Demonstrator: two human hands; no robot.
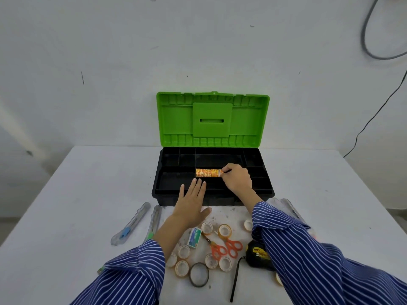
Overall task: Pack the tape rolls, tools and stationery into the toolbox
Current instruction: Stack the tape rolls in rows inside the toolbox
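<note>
A black toolbox [158, 190] with a raised green lid [176, 119] stands open on the table. A wrapped orange-and-yellow pack of tape rolls [207, 173] lies in its tray, and my right hand [236, 180] pinches the pack's right end. My left hand [191, 203] hovers flat, fingers straight, over the box's front edge and holds nothing. Several small tape rolls [184, 252], orange scissors [224, 246], a staple box [194, 237], a larger clear tape roll [199, 274] and a black-and-yellow tape measure [258, 255] lie near me.
Two packaged utility knives [132, 223] [154, 221] lie left of the box. Another clear packaged item [293, 209] lies at the right, partly behind my sleeve. A white wall rises just behind the toolbox lid, and cables hang at the right.
</note>
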